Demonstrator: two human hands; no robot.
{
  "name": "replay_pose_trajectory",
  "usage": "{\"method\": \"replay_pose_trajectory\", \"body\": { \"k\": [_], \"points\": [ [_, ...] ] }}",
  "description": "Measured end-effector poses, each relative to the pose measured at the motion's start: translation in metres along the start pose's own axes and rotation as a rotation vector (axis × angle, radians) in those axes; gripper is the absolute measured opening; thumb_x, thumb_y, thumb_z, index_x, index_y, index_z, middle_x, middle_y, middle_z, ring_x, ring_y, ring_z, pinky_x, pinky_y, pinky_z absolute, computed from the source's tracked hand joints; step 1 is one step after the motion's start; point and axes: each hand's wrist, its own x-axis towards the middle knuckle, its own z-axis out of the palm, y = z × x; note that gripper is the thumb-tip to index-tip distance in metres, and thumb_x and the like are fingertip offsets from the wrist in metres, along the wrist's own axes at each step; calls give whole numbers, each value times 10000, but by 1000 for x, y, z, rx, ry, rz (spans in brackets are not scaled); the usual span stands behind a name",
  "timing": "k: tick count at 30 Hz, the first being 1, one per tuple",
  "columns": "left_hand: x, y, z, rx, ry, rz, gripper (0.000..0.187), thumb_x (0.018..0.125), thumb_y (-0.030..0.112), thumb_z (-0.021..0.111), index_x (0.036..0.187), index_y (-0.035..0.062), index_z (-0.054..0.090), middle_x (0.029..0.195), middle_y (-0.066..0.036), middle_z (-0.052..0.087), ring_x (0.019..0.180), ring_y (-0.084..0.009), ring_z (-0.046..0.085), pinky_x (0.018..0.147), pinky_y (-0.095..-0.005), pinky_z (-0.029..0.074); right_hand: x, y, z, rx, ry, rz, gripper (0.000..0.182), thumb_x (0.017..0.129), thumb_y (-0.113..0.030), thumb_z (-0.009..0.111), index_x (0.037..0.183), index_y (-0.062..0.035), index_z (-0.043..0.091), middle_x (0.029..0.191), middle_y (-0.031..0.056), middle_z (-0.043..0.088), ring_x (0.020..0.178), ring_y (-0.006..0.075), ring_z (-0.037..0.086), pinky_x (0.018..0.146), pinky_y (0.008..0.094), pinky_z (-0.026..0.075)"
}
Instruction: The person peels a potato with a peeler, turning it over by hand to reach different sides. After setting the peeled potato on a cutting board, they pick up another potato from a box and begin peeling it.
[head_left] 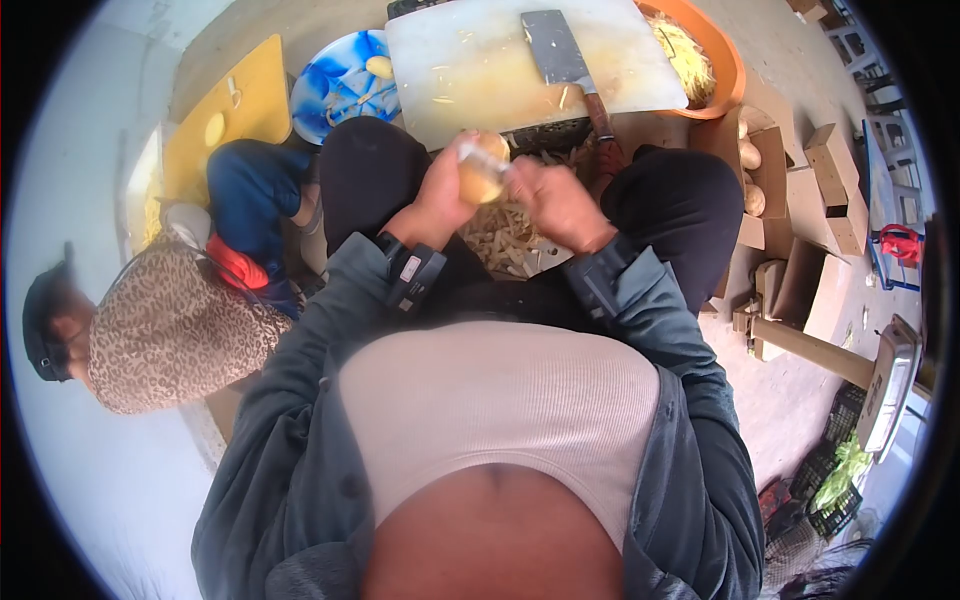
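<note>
My left hand (440,195) is wrapped around a potato (483,180), held above the gap between my knees. The potato looks partly peeled, with pale yellow flesh and some brown skin. My right hand (557,203) grips a peeler (484,158), smeared by motion, whose pale head lies against the potato. Below both hands is a heap of potato peelings (505,235). Just beyond my hands, a white cutting board (470,75) carries a cleaver (555,48) with its handle pointing toward my right knee. A few pale shreds are scattered on the board.
An orange basin (735,70) of potato shreds (680,55) stands behind the board's right corner. Left of the board are a blue-and-white basin (315,85) and a yellow board (250,95). Another person (185,320) sits at left. Cardboard boxes (770,235), one with potatoes (750,155), are at right.
</note>
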Motion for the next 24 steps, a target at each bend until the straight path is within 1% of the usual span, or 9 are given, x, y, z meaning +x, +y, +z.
{"method": "replay_pose_trajectory", "body": {
  "k": [1,4,6,9,12,15,18,22,24],
  "points": [
    [4,0,-4,-4,4,3,326,881,348,555,1057,74,566,921,-101,633,861,-271,622,734,-403,506,-4,-5,13,-13,64,-58,265,930,-271,480,891,-15,539,723,253,589,726,454,574,638,517,444],
    [9,4,-9,-77,-63,-36,310,876,353,558,1071,112,579,984,-69,633,893,-260,621,747,-401,512,-1,-8,12,-64,60,-54,263,928,-278,483,909,-24,548,705,238,595,713,451,575,630,519,445],
    [6,7,-6,-127,-37,-159,325,872,364,551,1083,118,576,995,-67,633,883,-267,623,735,-433,507,-1,-8,3,0,59,-52,250,925,-265,498,911,-21,553,693,245,584,711,450,571,620,516,443],
    [-9,9,4,9,-56,-90,351,875,384,540,1100,116,568,1015,-77,633,883,-294,624,714,-458,501,5,-2,-10,110,239,24,245,936,-228,499,866,2,545,720,264,567,739,461,554,619,509,432],
    [-14,10,9,75,-107,-98,362,882,382,532,1117,108,560,1029,-90,632,877,-326,626,678,-458,500,8,6,-14,28,264,76,270,946,-235,484,848,11,536,728,266,567,753,465,547,629,512,430],
    [-12,9,5,57,-205,-94,367,888,377,527,1122,96,556,1027,-101,632,869,-342,629,659,-449,500,8,5,-13,19,247,87,283,949,-242,477,845,15,532,733,273,564,760,466,546,636,514,427],
    [-12,10,5,76,-214,-100,361,893,366,523,1126,91,552,1020,-106,632,856,-343,633,643,-448,499,9,3,-13,5,229,95,286,950,-247,474,848,14,532,738,277,564,760,466,549,640,515,427],
    [-14,11,5,97,-167,-107,375,897,375,520,1137,87,545,1016,-109,633,836,-345,635,650,-450,504,8,4,-14,-21,206,90,281,949,-247,473,854,10,533,743,276,568,763,465,553,645,516,434],
    [-16,10,5,156,-103,-102,379,916,387,484,1146,92,546,1044,-102,628,891,-321,626,683,-464,510,7,5,-12,-23,178,78,281,949,-252,472,855,6,533,741,274,571,758,464,555,647,518,436]
  ]
}}
